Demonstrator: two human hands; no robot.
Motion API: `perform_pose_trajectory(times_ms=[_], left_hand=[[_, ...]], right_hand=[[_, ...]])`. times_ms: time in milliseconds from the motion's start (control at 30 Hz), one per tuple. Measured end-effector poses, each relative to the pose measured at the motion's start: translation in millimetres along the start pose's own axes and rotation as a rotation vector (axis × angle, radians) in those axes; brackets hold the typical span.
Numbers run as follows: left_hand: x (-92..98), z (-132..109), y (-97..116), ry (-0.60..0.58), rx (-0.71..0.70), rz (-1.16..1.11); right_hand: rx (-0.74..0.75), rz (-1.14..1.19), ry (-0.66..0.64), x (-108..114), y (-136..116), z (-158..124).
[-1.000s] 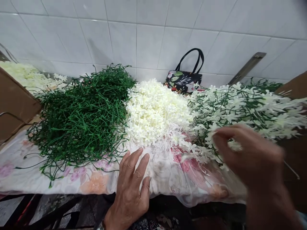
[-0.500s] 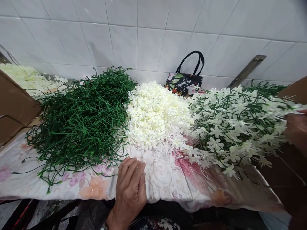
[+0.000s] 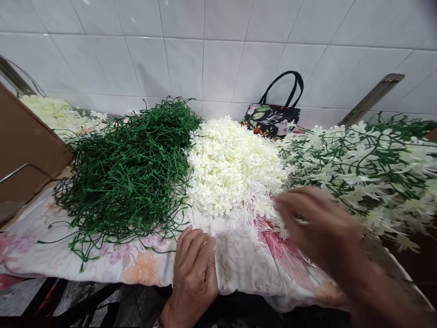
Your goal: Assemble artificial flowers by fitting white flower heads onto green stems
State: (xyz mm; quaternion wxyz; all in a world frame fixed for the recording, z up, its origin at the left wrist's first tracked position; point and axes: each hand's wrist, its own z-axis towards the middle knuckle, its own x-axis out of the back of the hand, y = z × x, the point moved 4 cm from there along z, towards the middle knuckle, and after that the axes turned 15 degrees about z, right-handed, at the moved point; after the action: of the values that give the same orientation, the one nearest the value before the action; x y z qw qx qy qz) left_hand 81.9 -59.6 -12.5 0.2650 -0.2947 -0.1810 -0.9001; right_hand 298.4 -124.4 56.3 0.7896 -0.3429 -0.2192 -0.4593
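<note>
My left hand rests on the flowered tablecloth near its front edge, fingers curled together; whatever they may hold is hidden. Just beyond it lies a heap of green plastic stems on the left. Beside that, in the middle, is a pile of cream-white artificial blossoms, with thin white stamens at its front. My right hand hovers right of the stamens, smeared by motion, so its grip does not show. Behind it, assembled white flower sprays on green stems are heaped at the right.
A black floral handbag stands against the tiled wall. A cardboard box borders the left side, with more pale blossoms behind it. A metal bracket slants at the back right; more green stems lie beyond the sprays.
My right hand has come from the far right edge, at the sprays, inward toward the white stamens. My left hand keeps its place on the cloth. The view has shifted slightly.
</note>
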Motion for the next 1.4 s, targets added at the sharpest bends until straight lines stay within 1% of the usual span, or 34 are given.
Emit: perform_pose_trajectory(times_ms=[67,100,133,200,233,300,400,467,500,567,633,667,733,800,867,900,967,1067,1100,1167,1233,1267,1333,1400], left_hand=[[-0.3,-1,-1,-0.005,-0.001,0.013],[-0.6,-1,-1,-0.008,0.001,0.018],[-0.8,-2,-1,-0.011,0.006,0.019],[-0.8,-2,-2,-0.016,0.016,0.016],[-0.5,-2,-2,-0.016,0.019,0.015],[0.1,-1,-1,-0.021,0.019,0.014],[0.7,-2,-1,-0.034,0.021,0.008],[0.9,-3,-1,-0.04,0.03,-0.008],[1.3,-3,-2,-0.036,0.037,-0.019],[3.5,-2,-3,-0.021,0.063,-0.054],[6.6,1,-4,-0.029,0.124,-0.121],[7.9,3,-3,-0.049,0.161,-0.171],[9.0,8,-1,-0.127,0.206,-0.31],[9.5,12,3,-0.187,0.225,-0.457],[8.7,12,3,-0.222,0.268,-0.554],[7.6,10,2,-0.236,0.309,-0.577],[4.7,5,-4,-0.265,0.435,-0.582],[0.6,-5,-13,-0.279,0.657,-0.58],[-0.6,-7,-15,-0.276,0.724,-0.593],[-3.6,-9,-17,-0.278,0.839,-0.644],[-6.7,-10,-16,-0.29,0.94,-0.717],[-8.1,-11,-16,-0.297,0.984,-0.759],[-10.0,-11,-16,-0.309,1.069,-0.844],[-10.4,-12,-18,-0.3,1.15,-0.914]], right_hand=[[0.048,-0.068,-0.136,-52,-8,33],[0.058,-0.114,-0.161,-70,-10,44],[0.045,-0.156,-0.211,-85,-9,52],[0.046,-0.175,-0.253,-102,-5,59],[0.047,-0.171,-0.265,-106,-3,59],[0.049,-0.15,-0.258,-106,1,57],[0.033,-0.113,-0.216,-95,2,54],[-0.004,-0.036,-0.164,-83,-2,50],[-0.053,0.05,-0.14,-77,-4,46],[-0.227,0.337,-0.123,-70,-9,36],[-0.435,0.667,-0.178,-75,-15,22],[-0.513,0.801,-0.219,-80,-21,14],[-0.617,0.983,-0.282,-90,-32,1],[-0.656,1.039,-0.324,-98,-41,-8],[-0.637,0.993,-0.366,-101,-45,-14],[-0.599,0.934,-0.385,-100,-44,-15],[-0.472,0.74,-0.383,-94,-38,-17],[-0.264,0.352,-0.309,-81,-23,-16],[-0.216,0.254,-0.316,-80,-19,-15],[-0.136,0.123,-0.408,-85,-17,-13],[-0.059,0.045,-0.514,-92,-20,-10],[-0.022,0.02,-0.538,-96,-22,-8],[0.033,0.023,-0.521,-99,-27,-4],[0.048,0.123,-0.443,-99,-29,-1]])
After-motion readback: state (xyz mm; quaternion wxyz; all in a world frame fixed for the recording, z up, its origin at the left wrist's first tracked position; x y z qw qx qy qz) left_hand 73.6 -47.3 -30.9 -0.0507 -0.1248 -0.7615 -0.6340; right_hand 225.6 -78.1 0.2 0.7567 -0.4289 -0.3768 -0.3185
